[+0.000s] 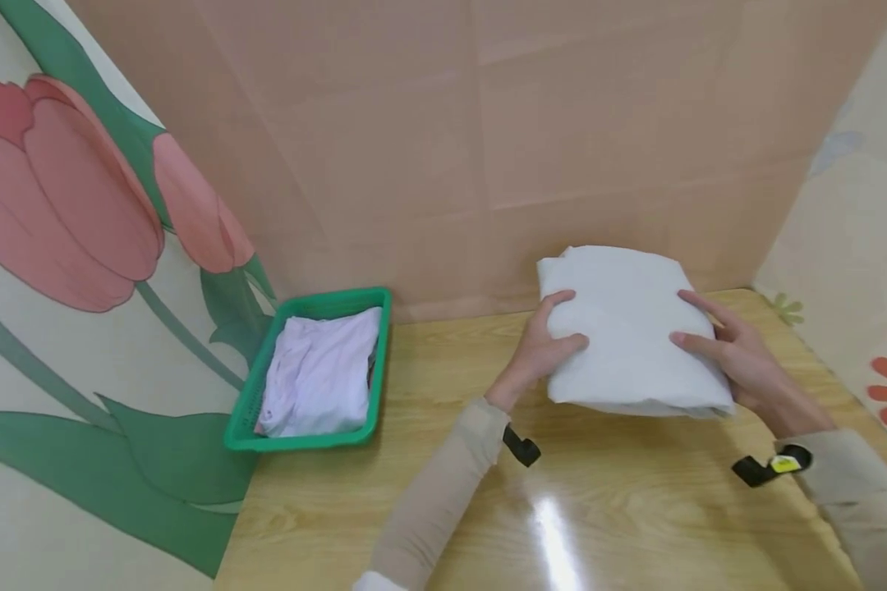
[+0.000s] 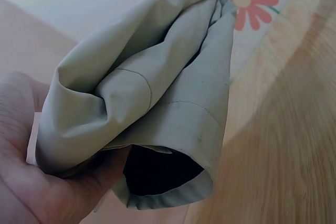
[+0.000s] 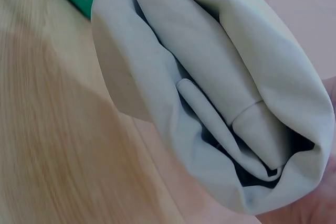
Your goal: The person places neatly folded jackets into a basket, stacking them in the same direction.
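A thick folded garment [image 1: 628, 328], pale grey-white, is held up between both hands over the right part of the table. My left hand [image 1: 538, 349] grips its left edge, thumb on the upper face. At the right edge my right hand [image 1: 746, 361] grips it the same way; fingers underneath are hidden in the head view. Stacked layers and curved stitched seams of the garment [image 2: 136, 82] show in the left wrist view, with a dark-lined opening near the bottom. The right wrist view shows the garment's [image 3: 199, 66] rolled folds from its other end.
To the left stands a green plastic basket [image 1: 299, 444] with a folded pale lilac cloth [image 1: 321, 373] in it. The wood-grain table [image 1: 443, 492] meets a brown covering [image 1: 429, 164] at the back. Walls painted with flowers [image 1: 81, 189] flank both sides.
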The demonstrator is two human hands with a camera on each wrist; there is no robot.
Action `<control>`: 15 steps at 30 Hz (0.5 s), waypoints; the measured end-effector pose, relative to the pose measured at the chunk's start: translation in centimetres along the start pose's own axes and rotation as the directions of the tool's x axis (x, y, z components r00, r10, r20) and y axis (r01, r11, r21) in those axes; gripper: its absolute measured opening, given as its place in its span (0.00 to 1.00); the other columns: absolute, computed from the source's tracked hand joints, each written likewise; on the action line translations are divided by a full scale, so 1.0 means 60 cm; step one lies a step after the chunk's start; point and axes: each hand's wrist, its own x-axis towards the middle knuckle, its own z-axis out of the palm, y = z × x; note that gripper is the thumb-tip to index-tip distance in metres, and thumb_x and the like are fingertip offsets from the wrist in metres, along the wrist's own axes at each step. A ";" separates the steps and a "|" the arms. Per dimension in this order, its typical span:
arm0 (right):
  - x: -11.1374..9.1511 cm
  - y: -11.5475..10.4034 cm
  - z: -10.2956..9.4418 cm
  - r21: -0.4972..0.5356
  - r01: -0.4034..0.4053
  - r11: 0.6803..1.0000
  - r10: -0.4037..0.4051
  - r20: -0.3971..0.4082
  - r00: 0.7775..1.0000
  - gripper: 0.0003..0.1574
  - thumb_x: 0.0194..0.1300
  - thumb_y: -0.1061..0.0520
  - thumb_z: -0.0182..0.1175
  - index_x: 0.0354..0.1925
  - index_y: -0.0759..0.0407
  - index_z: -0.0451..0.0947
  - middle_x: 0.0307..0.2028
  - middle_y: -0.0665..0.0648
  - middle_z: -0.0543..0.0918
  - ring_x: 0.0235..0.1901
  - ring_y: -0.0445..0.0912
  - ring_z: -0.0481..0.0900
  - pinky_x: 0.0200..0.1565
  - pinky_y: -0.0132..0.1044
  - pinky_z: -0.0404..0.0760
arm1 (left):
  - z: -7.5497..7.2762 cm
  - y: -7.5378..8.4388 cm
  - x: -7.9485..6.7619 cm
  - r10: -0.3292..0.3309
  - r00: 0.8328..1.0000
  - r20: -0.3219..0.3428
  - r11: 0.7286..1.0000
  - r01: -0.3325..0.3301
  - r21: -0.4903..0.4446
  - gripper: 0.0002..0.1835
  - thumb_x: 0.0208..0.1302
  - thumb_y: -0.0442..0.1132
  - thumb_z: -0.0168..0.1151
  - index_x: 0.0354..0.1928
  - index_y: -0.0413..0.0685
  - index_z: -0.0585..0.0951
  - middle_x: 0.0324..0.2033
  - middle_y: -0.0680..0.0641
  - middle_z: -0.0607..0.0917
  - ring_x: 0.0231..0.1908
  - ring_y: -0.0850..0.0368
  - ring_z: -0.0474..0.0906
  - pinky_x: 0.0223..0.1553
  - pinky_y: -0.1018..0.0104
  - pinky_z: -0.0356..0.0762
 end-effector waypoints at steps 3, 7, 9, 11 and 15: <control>0.004 -0.012 0.020 -0.031 -0.004 1.000 0.004 -0.006 1.000 0.49 0.79 0.58 0.62 0.85 0.30 0.52 0.80 0.66 0.48 0.43 0.39 0.86 0.39 0.38 0.88 | -0.017 0.006 -0.005 0.018 1.000 -0.013 1.000 -0.018 -0.004 0.39 0.61 0.34 0.72 0.73 0.72 0.74 0.66 0.54 0.76 0.55 0.59 0.74 0.50 0.59 0.79; 0.008 -0.024 0.047 -0.075 -0.001 0.997 0.001 -0.004 1.000 0.49 0.79 0.57 0.62 0.85 0.30 0.52 0.82 0.64 0.48 0.44 0.38 0.84 0.41 0.37 0.86 | -0.039 0.013 -0.018 0.024 0.999 -0.042 0.999 -0.025 -0.028 0.39 0.60 0.33 0.71 0.72 0.71 0.75 0.65 0.54 0.76 0.54 0.59 0.75 0.50 0.60 0.79; 0.010 -0.028 0.059 -0.069 0.014 0.998 -0.013 0.008 1.000 0.49 0.78 0.57 0.62 0.85 0.31 0.53 0.78 0.62 0.55 0.44 0.38 0.84 0.40 0.38 0.86 | -0.051 0.015 -0.025 0.031 0.998 -0.055 0.998 -0.033 -0.044 0.39 0.60 0.32 0.70 0.72 0.70 0.76 0.64 0.53 0.77 0.53 0.58 0.75 0.49 0.59 0.80; 0.013 -0.031 0.070 -0.039 0.039 0.999 -0.038 0.029 0.999 0.48 0.78 0.59 0.62 0.85 0.33 0.54 0.72 0.57 0.62 0.44 0.40 0.85 0.40 0.39 0.87 | -0.063 0.016 -0.031 0.042 0.997 -0.062 0.997 -0.045 -0.056 0.38 0.60 0.32 0.70 0.72 0.69 0.76 0.63 0.53 0.76 0.52 0.57 0.76 0.48 0.59 0.80; 0.017 -0.036 0.088 0.016 0.093 0.996 -0.094 0.076 0.993 0.46 0.78 0.63 0.60 0.84 0.38 0.57 0.63 0.48 0.69 0.44 0.42 0.86 0.40 0.39 0.88 | -0.083 0.017 -0.037 0.067 0.995 -0.071 0.995 -0.072 -0.065 0.38 0.60 0.32 0.70 0.72 0.66 0.76 0.64 0.54 0.76 0.52 0.58 0.76 0.49 0.59 0.80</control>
